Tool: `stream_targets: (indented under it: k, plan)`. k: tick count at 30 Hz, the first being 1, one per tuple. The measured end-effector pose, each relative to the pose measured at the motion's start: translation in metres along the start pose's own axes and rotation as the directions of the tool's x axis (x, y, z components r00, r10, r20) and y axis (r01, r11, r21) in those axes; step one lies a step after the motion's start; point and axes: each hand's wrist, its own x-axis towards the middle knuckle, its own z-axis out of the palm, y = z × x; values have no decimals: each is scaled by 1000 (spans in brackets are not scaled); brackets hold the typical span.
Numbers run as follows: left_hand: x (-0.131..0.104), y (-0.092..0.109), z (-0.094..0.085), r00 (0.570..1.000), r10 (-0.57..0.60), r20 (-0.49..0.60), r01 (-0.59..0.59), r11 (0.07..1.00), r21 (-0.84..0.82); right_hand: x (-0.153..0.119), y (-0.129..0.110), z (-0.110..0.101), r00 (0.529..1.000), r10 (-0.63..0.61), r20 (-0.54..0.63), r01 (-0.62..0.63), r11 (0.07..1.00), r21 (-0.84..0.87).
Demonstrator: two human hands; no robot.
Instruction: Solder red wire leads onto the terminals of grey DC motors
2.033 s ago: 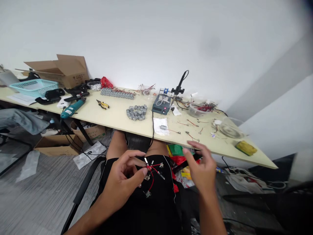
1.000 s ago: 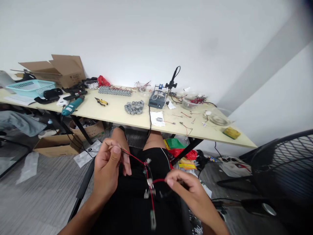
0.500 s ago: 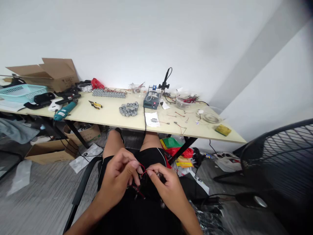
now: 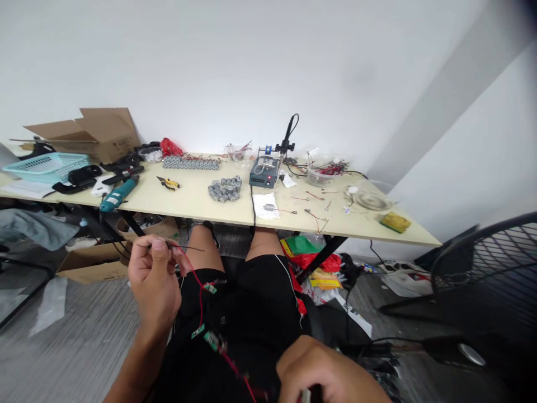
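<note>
My left hand [image 4: 155,274] is raised over my left thigh, its thumb and fingers pinched on thin red and black wires [image 4: 193,274]. From it the red wires hang down to small green circuit boards [image 4: 197,331] above the black shorts. Another green board [image 4: 212,340] with a dark red wire lies on my lap, the wire running toward my right hand. Low at the bottom edge, my right hand [image 4: 323,372] has its fingers curled down; a small pale piece shows under them, too unclear to name.
On the table [image 4: 188,204] stand a soldering station [image 4: 263,172], grey cylindrical parts [image 4: 225,190], pliers [image 4: 168,183], a teal power tool [image 4: 118,194], a tub of red wires [image 4: 321,176] and a yellow sponge [image 4: 395,222]. A black mesh chair [image 4: 486,280] is at right.
My hands have moved apart: the left went left and up with the wires, the right went down and right. Hanging wires and green boards now show between them.
</note>
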Motion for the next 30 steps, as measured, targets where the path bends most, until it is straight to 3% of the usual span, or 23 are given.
stream_targets:
  k: [2,4,6,8,11,12,13,14,15,17,19,21,23,25,27,29,30]
  plan:
    - [4,1,-3,999,-35,19,35,999,3,-7,-2,-1,986,-102,-129,122,980,158]
    - [7,4,-6,990,-103,95,102,995,14,-8,-3,-1,919,-135,-372,250,926,283]
    - [6,7,-6,945,-211,250,207,977,45,-2,-5,-1,831,-88,-549,313,890,330]
    - [0,13,-3,813,-357,461,346,932,112,10,-6,-2,764,-29,-644,320,884,340]
    - [-18,21,3,544,-472,694,497,847,186,31,0,-4,681,52,-730,277,905,323]
    - [-26,23,4,492,-468,734,529,830,175,37,4,-4,666,69,-743,249,918,309]
    - [-32,25,5,476,-447,757,552,822,138,43,10,-3,657,85,-749,213,933,292]
    - [-37,26,5,494,-412,765,565,821,77,47,15,-3,654,96,-751,172,947,270]
    - [-41,28,4,540,-374,754,568,823,1,50,21,-2,660,103,-744,127,961,246]
    - [-40,30,-1,669,-307,677,538,829,-155,52,29,1,702,113,-703,34,981,193]
    - [-30,33,-9,770,-272,577,490,832,-260,50,32,2,769,124,-628,-41,989,145]
    - [-12,32,-18,822,-251,511,448,840,-307,44,30,2,840,132,-526,-83,990,117]
    - [6,27,-26,841,-214,497,409,853,-326,36,23,1,895,129,-426,-87,990,115]
    - [18,16,-27,822,-177,541,396,861,-320,29,13,-1,921,110,-375,-62,988,139]
    - [21,3,-20,756,-178,630,427,863,-269,26,2,-2,916,88,-391,-17,984,180]
    - [12,-9,-7,629,-237,741,487,863,-137,26,-7,-1,895,66,-441,38,974,223]
    - [5,-14,1,536,-283,796,512,858,-39,26,-10,0,881,56,-471,67,969,240]
